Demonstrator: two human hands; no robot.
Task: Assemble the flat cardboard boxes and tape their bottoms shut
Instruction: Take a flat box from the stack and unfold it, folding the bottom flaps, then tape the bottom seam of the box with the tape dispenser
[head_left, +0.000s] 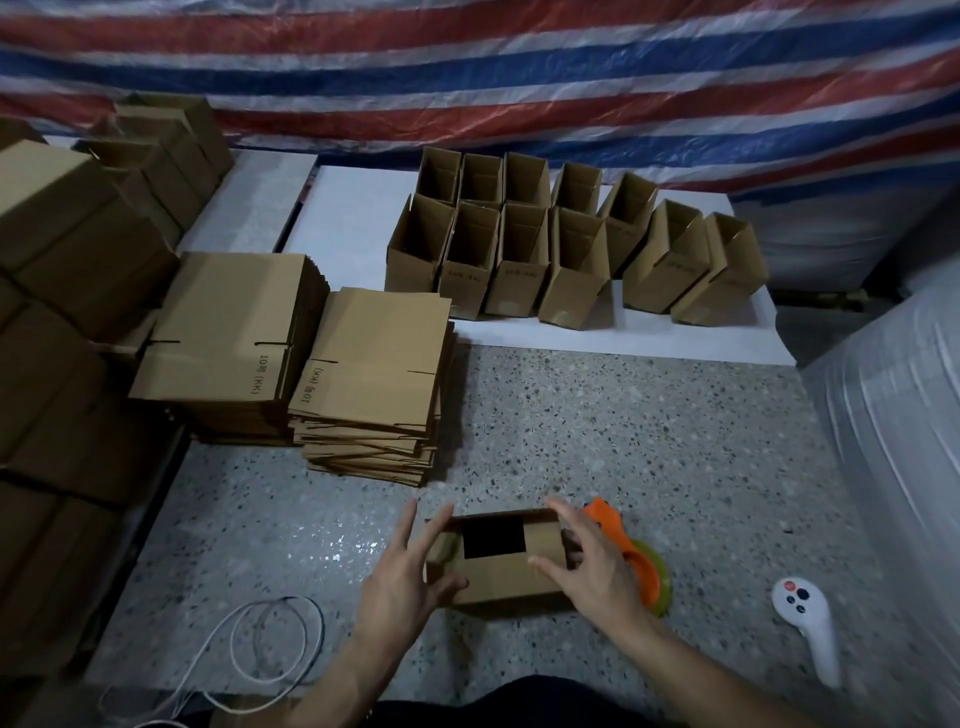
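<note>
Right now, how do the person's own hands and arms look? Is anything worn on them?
The left hand and the right hand are bare, without gloves. The left forearm and the right forearm are bare too; no sleeve shows. I can make out no ring, watch or marking, though the picture is slightly blurred. Dark clothing shows at the bottom edge.

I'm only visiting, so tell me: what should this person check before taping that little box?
1. Box between the hands: ok, left hand and right hand flank its ends.
2. Grip firm: not ok, the fingers of both hands are spread, not curled.
3. Flaps folded flat: cannot tell, a dark patch shows on top.
4. Tape dispenser near: ok, just behind the right hand.
5. White controller out of the way: ok, lies apart on the right.
6. Flat boxes remaining: ok, two stacks.
</note>
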